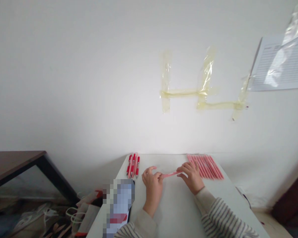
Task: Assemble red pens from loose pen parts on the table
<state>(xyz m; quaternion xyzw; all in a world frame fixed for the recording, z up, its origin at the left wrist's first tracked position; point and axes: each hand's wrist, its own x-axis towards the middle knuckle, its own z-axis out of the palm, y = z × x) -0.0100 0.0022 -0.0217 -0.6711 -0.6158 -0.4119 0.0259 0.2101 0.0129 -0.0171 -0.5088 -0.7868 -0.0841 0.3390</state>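
Note:
Between my hands, above the white table, a slim pink pen [170, 174] is held roughly level, its right end slightly higher. My left hand [153, 181] pinches its left end, with the other fingers raised. The right end is pinched between the thumb and fingers of my right hand [190, 175]. Just beyond my right hand, a row of several pink pens [207, 167] lies side by side, slanted. To the left of my left hand is a smaller group of red and pink pens [133, 166].
A pixelated, phone-like object [120, 208] lies along the left edge of the white table [178, 211]. A white wall with yellowed tape [181, 94] rises behind. Left are a dark-framed table [17, 157] and bags [85, 215] below; a cable [245, 198] hangs at right.

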